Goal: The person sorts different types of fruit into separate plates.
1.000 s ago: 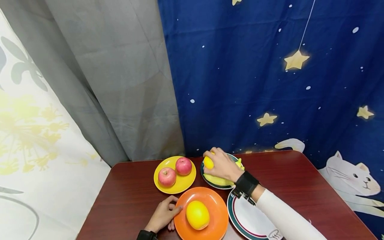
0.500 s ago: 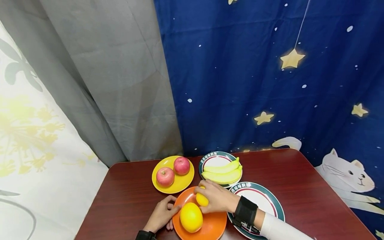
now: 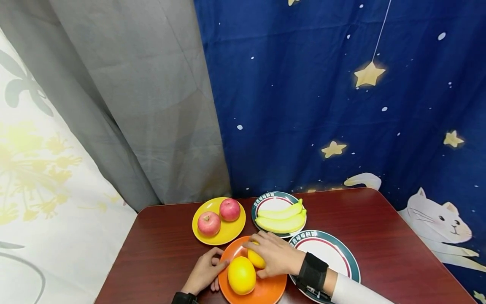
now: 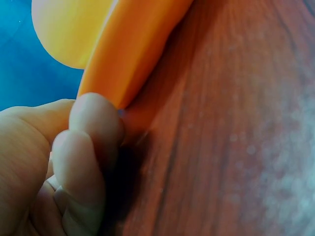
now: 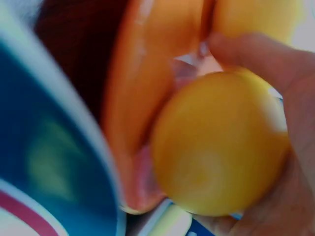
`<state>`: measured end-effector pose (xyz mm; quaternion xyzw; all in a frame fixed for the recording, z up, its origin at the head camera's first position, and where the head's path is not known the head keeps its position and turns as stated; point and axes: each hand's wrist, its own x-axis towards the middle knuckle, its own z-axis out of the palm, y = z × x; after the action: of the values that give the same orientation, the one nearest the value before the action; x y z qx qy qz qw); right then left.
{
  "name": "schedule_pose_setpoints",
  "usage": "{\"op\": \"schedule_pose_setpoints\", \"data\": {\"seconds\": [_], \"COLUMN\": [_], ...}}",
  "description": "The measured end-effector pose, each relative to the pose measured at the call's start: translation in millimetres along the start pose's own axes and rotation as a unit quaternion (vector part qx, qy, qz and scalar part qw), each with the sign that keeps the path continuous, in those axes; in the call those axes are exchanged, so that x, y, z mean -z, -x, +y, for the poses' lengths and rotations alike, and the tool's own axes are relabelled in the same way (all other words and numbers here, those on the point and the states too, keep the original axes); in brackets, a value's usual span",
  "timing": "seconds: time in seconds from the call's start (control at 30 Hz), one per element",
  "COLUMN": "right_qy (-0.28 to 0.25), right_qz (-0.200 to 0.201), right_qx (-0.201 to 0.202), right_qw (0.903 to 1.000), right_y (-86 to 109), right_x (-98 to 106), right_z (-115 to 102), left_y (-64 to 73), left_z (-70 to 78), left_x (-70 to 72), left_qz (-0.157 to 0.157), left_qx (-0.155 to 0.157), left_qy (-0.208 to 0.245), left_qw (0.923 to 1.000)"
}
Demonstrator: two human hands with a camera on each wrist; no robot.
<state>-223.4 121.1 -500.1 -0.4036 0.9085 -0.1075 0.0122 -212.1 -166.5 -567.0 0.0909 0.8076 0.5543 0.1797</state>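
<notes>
My left hand (image 3: 205,271) pinches the left rim of the orange plate (image 3: 271,289) between thumb and fingers; the left wrist view shows the fingertips (image 4: 96,115) at its edge. On the plate sits a large round yellow fruit (image 3: 241,275). Just right of and behind it, my right hand (image 3: 279,252) holds a smaller lemon (image 3: 256,258) low over the plate. In the right wrist view the lemon (image 5: 219,145) lies between the thumb and the curled fingers, and its far side is hidden.
Behind on the left, a yellow plate (image 3: 235,230) bears two red apples (image 3: 209,223). A green-rimmed plate (image 3: 271,203) at the back holds bananas (image 3: 282,221). A larger green-rimmed plate (image 3: 326,249) lies partly under my right forearm. Curtains hang behind the brown table (image 3: 159,236).
My right hand has carried the lemon from the banana plate toward me and down onto the orange plate, beside the large yellow fruit. The left hand has stayed at the rim.
</notes>
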Motion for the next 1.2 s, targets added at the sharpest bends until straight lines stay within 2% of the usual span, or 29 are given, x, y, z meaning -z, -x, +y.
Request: {"op": "schedule_pose_setpoints", "data": {"seconds": [0.1, 0.23, 0.33, 0.43, 0.53, 0.6, 0.7, 0.83, 0.9, 0.97, 1.07, 1.13, 1.2], "right_qy": [-0.003, -0.036, -0.042, -0.068, -0.143, -0.197, -0.26, -0.3, -0.31, -0.321, -0.33, -0.332, -0.33], "right_qz": [0.02, 0.088, 0.142, 0.165, 0.158, 0.14, 0.126, 0.129, 0.129, 0.129, 0.131, 0.133, 0.135], "right_qx": [-0.004, -0.035, -0.095, -0.184, -0.254, -0.279, -0.29, -0.288, -0.296, -0.304, -0.321, -0.331, -0.338], "right_qw": [0.9998, 0.9949, 0.9844, 0.9666, 0.9434, 0.9294, 0.912, 0.9002, 0.8943, 0.8877, 0.878, 0.8733, 0.8711], "right_y": [12.9, 43.0, 73.8, 105.8, 135.0, 151.3, 169.3, 179.2, 180.7, 180.2, 178.1, 177.0, 176.3], "right_x": [15, 41, 56, 61, 52, 42, 25, 4, -3, -8, -12, -13, -14], "right_z": [-5, -4, 7, 29, 60, 81, 107, 127, 131, 133, 132, 131, 130], "left_y": [0.1, -0.6, -2.0, -3.6, -4.1, -3.6, -2.2, 0.7, 1.5, 2.3, 2.6, 0.4, -5.4], "left_z": [0.2, 1.2, 1.6, 0.8, -0.5, -0.8, -0.7, 0.6, 2.4, 5.9, 18.5, 34.3, 56.6], "left_x": [0.2, 0.5, 0.0, -1.0, -0.4, 0.6, 1.8, 3.8, 5.4, 8.9, 16.9, 22.2, 26.6], "left_qz": [-0.002, -0.002, 0.004, 0.009, 0.011, 0.013, 0.015, 0.011, 0.012, 0.023, 0.062, 0.107, 0.159], "left_qx": [-0.003, -0.007, -0.013, -0.016, -0.016, -0.013, -0.009, -0.012, -0.018, -0.025, -0.04, -0.061, -0.095], "left_qy": [0.002, -0.005, -0.014, -0.017, -0.019, -0.014, 0.005, 0.036, 0.034, 0.011, -0.062, -0.128, -0.188], "left_qw": [1.0, 1.0, 0.9998, 0.9997, 0.9996, 0.9997, 0.9998, 0.9992, 0.9992, 0.9993, 0.9954, 0.9841, 0.9645]}}
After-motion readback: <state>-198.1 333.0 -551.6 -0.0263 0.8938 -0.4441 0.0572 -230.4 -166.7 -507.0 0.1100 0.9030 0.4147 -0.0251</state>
